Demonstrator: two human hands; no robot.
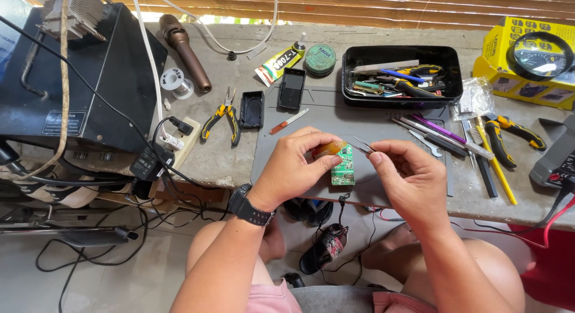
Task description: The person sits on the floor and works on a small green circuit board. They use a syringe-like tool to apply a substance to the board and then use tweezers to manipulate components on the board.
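My left hand (294, 168) pinches a small green circuit board (342, 168) with an amber strip of tape (329, 148) at its top. It wears a black wristwatch (247, 207). My right hand (407, 176) grips metal tweezers (362, 145) whose tips touch the amber tape. Both hands hover over the front edge of a grey work mat (335, 118). Wires hang down from the board toward the floor.
A black tool tray (401, 75) sits behind the mat, with a phone (291, 88), black case (251, 109), yellow pliers (220, 118), glue tube (277, 64) and round tin (320, 58). Tools and cutters (509, 136) lie right. A black box (78, 79) stands left. Cables trail below.
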